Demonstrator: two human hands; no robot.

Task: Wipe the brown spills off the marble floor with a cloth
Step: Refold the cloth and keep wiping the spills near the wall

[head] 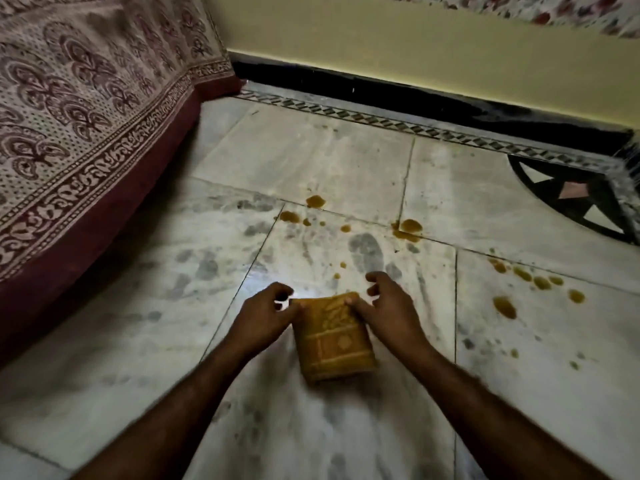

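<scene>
A folded mustard-yellow cloth [334,341] with a pale woven pattern hangs between my hands above the marble floor [311,161]. My left hand [265,313] pinches its top left corner. My right hand [384,308] pinches its top right edge with thumb and finger, the other fingers curled above it. Brown spills lie beyond the cloth: a drop [316,201] and a smear [290,216] ahead, a puddle [408,228] further right, small dots [341,266] just past my fingers. Several more brown blots [504,306] sit on the right-hand tile.
A bed with a maroon-printed cover [79,133] fills the left side and overhangs the floor. A yellow wall with a black skirting [381,95] runs along the back. A black inlay pattern [571,199] marks the floor at the far right.
</scene>
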